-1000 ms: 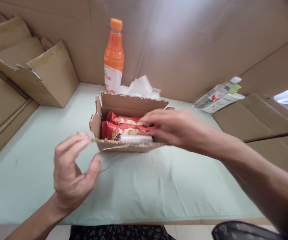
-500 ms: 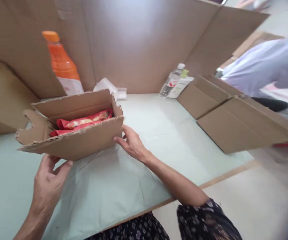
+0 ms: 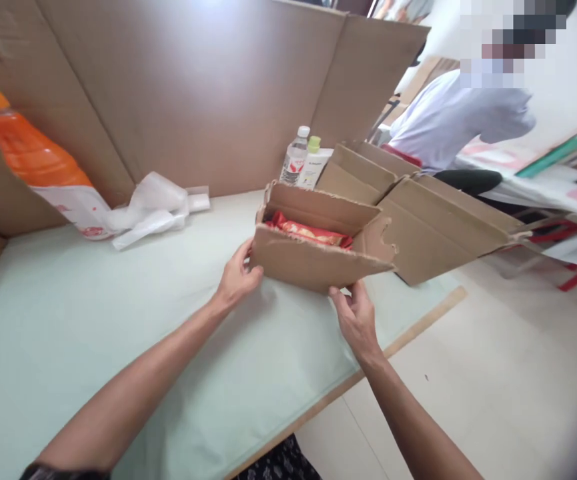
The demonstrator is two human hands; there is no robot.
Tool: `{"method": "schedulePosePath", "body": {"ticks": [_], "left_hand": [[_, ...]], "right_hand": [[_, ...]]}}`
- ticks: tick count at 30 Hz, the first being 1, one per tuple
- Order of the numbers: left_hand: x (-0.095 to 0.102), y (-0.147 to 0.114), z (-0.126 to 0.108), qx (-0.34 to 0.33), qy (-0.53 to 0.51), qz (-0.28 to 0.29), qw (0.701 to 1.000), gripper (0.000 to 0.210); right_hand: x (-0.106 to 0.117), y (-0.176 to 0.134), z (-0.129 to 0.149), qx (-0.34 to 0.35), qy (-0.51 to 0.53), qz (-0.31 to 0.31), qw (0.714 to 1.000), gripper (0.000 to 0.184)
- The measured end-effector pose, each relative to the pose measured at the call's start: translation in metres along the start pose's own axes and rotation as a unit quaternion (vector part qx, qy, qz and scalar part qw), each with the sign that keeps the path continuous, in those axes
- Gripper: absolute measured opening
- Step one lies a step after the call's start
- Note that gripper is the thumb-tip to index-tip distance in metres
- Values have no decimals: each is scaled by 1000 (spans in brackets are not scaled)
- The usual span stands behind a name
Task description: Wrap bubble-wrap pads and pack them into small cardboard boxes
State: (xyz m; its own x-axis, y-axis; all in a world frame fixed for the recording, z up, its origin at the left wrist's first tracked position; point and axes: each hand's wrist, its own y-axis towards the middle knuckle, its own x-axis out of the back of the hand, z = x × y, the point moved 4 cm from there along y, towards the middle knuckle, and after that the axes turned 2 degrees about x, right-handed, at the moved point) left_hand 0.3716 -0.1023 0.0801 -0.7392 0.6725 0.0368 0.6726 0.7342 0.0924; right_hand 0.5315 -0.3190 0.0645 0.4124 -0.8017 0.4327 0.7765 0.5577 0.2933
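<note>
A small open-topped cardboard box [image 3: 313, 265], with ragged cut edges, is held up between my two hands over the right part of the table. Red packets [image 3: 311, 231] with a pale print lie inside it. My left hand [image 3: 238, 277] grips the box's left end, thumb on the front wall and fingers behind the corner. Under the lower right edge, my right hand [image 3: 355, 313] supports the box with its thumb at the front. The fingers of both hands are partly hidden by the cardboard.
A large orange bottle [image 3: 43, 160] leans at the left beside crumpled white plastic [image 3: 153, 207]. Behind the box stand a clear bottle [image 3: 294, 159] and a white tube [image 3: 315, 168]. An open-flapped carton [image 3: 448, 223] is at the right, and a person in a pale shirt [image 3: 458, 113] sits beyond.
The box has moved from the left side of the table to the right, carried by both hands, and its notched end now points right. The camera view has turned right.
</note>
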Motion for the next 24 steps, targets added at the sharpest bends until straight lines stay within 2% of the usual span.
{"method": "schedulePosePath", "body": {"ticks": [2, 4, 7, 11, 15, 18, 21, 24], "left_hand": [[-22, 38, 9, -8, -1, -7, 1000, 80], [-44, 58, 21, -14, 6, -16, 1000, 85], [-80, 61, 41, -26, 25, 14, 999, 86], [-119, 73, 59, -45, 52, 80, 994, 88], [-138, 118, 64, -41, 82, 122, 988, 95], [-145, 147, 62, -39, 117, 139, 983, 96], [-151, 157, 59, -45, 163, 149, 974, 94], [-157, 156, 59, -40, 221, 148, 963, 91]], "right_hand": [[4, 9, -16, 21, 35, -24, 999, 61], [7, 19, -35, 15, 47, -18, 999, 68], [11, 32, -59, 0, 23, 30, 999, 64], [11, 60, -73, 44, -37, 70, 996, 59], [1, 93, -81, 69, -77, 81, 991, 69], [-4, 111, -84, 77, -87, 125, 985, 78], [-3, 124, -86, 60, -91, 183, 977, 84], [2, 136, -87, 28, -86, 179, 980, 84]]}}
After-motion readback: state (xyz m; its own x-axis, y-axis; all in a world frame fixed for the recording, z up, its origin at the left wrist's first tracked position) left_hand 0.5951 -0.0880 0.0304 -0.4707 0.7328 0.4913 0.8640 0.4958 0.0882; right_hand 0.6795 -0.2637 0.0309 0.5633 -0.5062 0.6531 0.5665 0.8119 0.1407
